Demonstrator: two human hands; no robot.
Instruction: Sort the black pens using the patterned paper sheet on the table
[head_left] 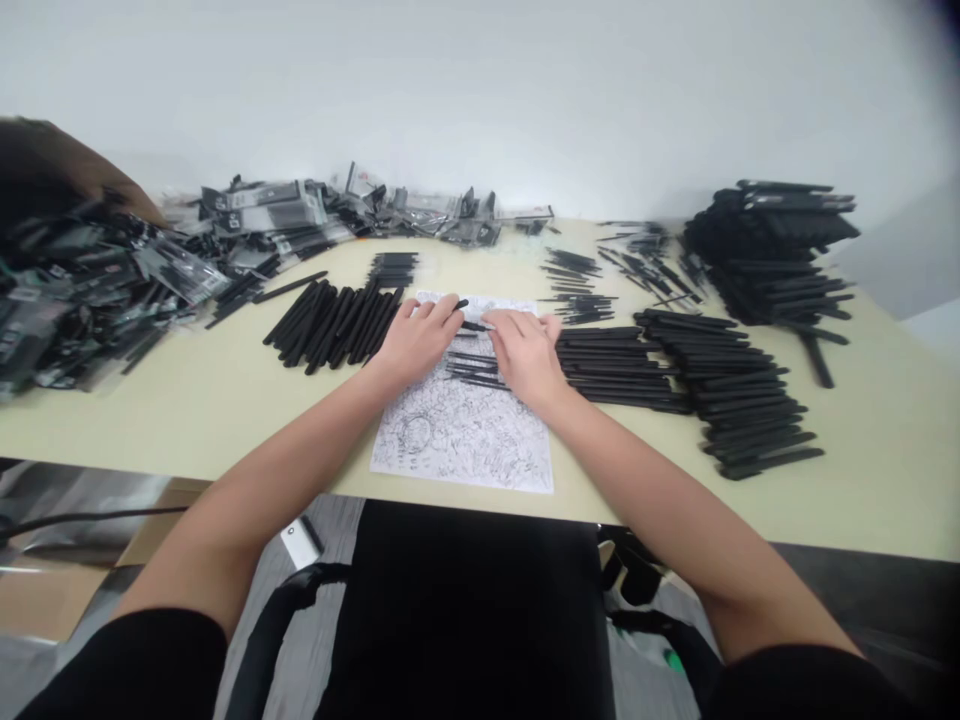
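Nearest, a black-clad lap (472,610) sits between curved black armrests (289,620), over a grey wood-look floor (330,525) where a small white box (301,543) lies at left, near brown cardboard (52,598). Beyond runs the pale yellow table (187,420), its near edge crossing the whole view. On it lies a white sheet (457,440) covered in dark scribbles, with loose thin rods (476,370) across its upper half. Over its far part, the left hand (421,342) pinches a black stick (462,304); the right hand (525,352) has bent fingers beside a thin black piece (474,326), but whether they grip it I cannot tell. Thick black sticks lie in rows, one group (337,325) left, others (622,370) right. Farther back, slim rods (577,285) and a tall dark heap (772,250) stand right, clear packets (270,215) left, before a plain whitish wall (480,90).
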